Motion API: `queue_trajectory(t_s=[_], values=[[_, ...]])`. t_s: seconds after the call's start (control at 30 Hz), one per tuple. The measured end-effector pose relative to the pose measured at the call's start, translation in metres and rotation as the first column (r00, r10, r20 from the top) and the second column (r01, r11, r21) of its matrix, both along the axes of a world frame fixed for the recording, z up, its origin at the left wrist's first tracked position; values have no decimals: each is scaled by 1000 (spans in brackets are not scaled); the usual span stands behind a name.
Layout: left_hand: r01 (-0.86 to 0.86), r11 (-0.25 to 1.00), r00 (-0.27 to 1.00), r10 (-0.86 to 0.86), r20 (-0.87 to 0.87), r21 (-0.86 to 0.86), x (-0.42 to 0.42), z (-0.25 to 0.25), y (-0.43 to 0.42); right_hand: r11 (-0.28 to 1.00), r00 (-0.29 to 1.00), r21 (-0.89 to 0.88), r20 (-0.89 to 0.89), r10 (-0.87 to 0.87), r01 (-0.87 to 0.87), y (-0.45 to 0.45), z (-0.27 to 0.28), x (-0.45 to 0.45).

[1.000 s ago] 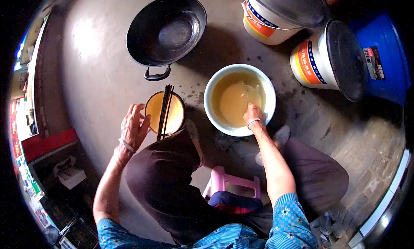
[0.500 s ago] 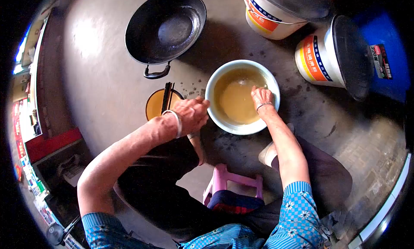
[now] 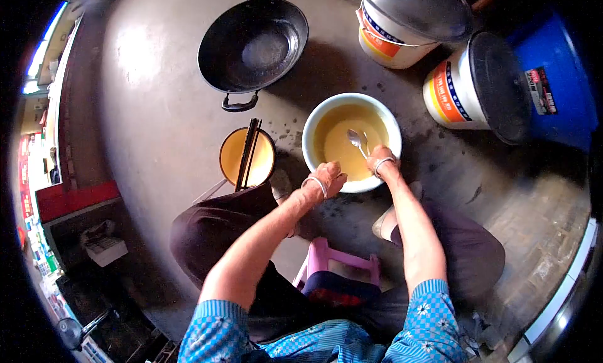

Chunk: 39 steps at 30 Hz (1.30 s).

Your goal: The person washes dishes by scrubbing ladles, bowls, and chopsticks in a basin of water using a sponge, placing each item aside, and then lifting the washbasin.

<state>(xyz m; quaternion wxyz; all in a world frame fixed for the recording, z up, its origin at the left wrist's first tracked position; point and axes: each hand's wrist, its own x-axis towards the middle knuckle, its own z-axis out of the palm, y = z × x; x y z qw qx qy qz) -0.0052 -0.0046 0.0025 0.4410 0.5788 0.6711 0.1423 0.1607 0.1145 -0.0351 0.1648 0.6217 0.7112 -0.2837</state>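
The fingers of the right hand [image 3: 382,159] are pinched together on the handle of a metal spoon [image 3: 355,138], whose head points up and to the left of them, over the cloudy water [image 3: 336,121] in a pale basin [image 3: 308,140]. Beside that handle shows a second thin, shiny piece, too unclear to name. The left hand [image 3: 325,177] is at the basin's near edge, just left of the right fingers, its own fingers bent; whether they grip the rim or anything else, I cannot tell. The work looks well under way, since the spoon is in the basin with both hands close about it, but nothing shows whether it is finished with. To the left of the left fingers, well apart from both hands, dark chopsticks [image 3: 247,154] lie across a yellowish bowl [image 3: 233,155], untouched at this moment; whether they have been in the water or have it to come cannot be judged. Farther off, beyond the bowl from the left fingers, a black wok [image 3: 254,45] rests on the floor [image 3: 151,111], its inside shiny, also out of the fingers' reach. Beyond the right fingers, off to their right, are two lidded buckets [image 3: 449,93].
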Motion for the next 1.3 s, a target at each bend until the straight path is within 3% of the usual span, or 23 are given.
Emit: queue_trajectory(t_s=[0.03,0.07,0.1,0.13,0.2,0.27,0.33,0.37,0.47,0.6,0.63,0.67,0.73,0.77,0.8,0.83,0.87,0.93,1.0,1.07,1.13,1.2,1.3], values=[[90,982,996,-87,-27,168,4,-23,-9,879,953,-446,-152,-262,171,3,5,3],[181,927,983,-168,-68,329,10,-38,-15,815,808,-509,-335,-485,278,-8,16,6],[-291,894,842,409,352,-342,23,-36,-15,774,745,-556,-367,-557,304,-16,27,8],[-293,895,839,409,358,-335,34,-23,-18,729,676,-606,-393,-623,319,-24,36,9],[-443,647,425,761,490,-620,47,0,-20,736,656,-615,-435,-616,283,-39,37,14],[-348,686,389,726,567,-639,49,-11,-18,676,526,-682,-481,-701,278,-52,57,13],[-343,700,252,711,656,-626,52,-2,-14,689,434,-679,-556,-709,254,-66,59,14],[-351,604,207,795,570,-715,51,3,-10,699,433,-685,-577,-692,206,-70,54,16],[-330,684,72,706,705,-651,51,5,-4,736,428,-637,-612,-665,231,-84,59,5],[-438,681,174,705,688,-587,48,-1,-1,764,561,-619,-574,-597,181,-82,65,5],[-469,685,206,699,685,-558,47,3,1,773,629,-604,-529,-570,193,-74,97,5],[-469,684,202,699,686,-559,46,7,1,773,573,-597,-563,-595,216,-69,95,11],[-474,546,156,824,545,-691,44,29,3,719,475,-579,-544,-692,384,-53,95,18],[-472,587,251,805,537,-658,41,27,1,753,446,-570,-610,-655,327,-43,98,24],[-470,587,250,805,539,-659,39,25,1,786,411,-556,-672,-616,270,-34,106,26],[-480,612,335,790,513,-629,38,24,1,772,274,-562,-725,-632,296,-32,116,18],[-486,637,419,771,480,-599,37,22,0,785,254,-556,-746,-616,273,-24,92,25],[-478,652,438,758,484,-589,39,27,0,784,98,-459,-835,-541,419,-30,109,-1],[-467,659,402,752,522,-589,41,34,1,902,198,-203,-935,-294,380,-29,93,-12],[-413,661,384,750,539,-626,40,42,4,897,512,282,-856,74,341,-33,88,-23],[-358,660,363,750,553,-660,39,45,5,919,500,252,-863,72,303,-40,80,-37],[-324,679,279,734,619,-658,37,46,4,843,691,518,-663,288,146,-46,87,-39],[-342,660,245,750,615,-669,40,44,3,747,762,650,-551,340,137,-39,72,-33]])
